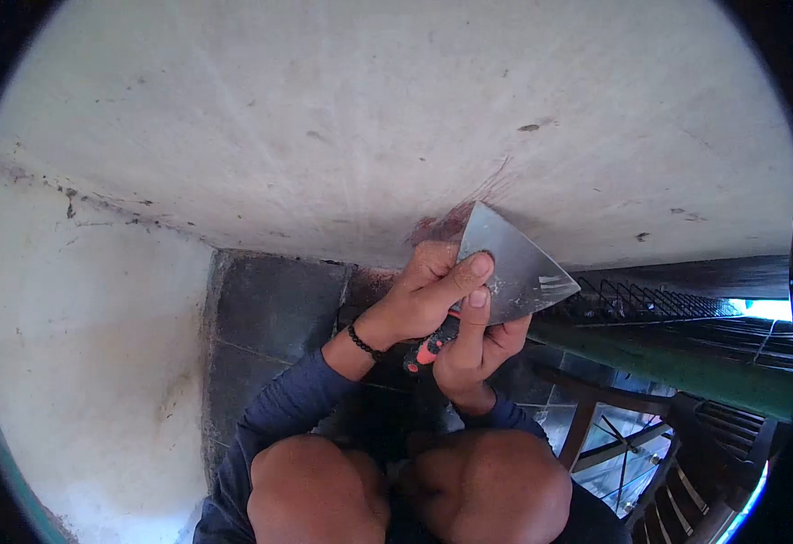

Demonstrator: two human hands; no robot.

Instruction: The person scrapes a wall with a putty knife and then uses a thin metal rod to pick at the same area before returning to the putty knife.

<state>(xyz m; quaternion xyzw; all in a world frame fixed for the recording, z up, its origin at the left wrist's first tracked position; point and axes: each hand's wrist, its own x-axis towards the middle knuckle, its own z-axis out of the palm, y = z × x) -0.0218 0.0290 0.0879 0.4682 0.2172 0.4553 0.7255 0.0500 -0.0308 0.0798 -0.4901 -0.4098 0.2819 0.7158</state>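
Note:
A wide metal scraper point(514, 267) with a black and red handle is held up close to the wall, its broad edge facing up and to the right. My left hand point(419, 299), with a dark beaded bracelet on the wrist, grips the blade's left side, thumb on its face. From below, my right hand point(483, 349) holds the blade's lower part, with its thumb on the metal and its other fingers partly hidden behind. Reddish marks point(442, 227) show on the wall just left of the blade.
A pale, scuffed wall point(342, 118) spans the top, and another point(97, 344) stands at the left. Dark floor tiles point(274, 299) lie below. At the right are a green bar point(668, 367), a wire rack point(632, 299) and a dark wooden chair point(686, 462). My knees are at the bottom.

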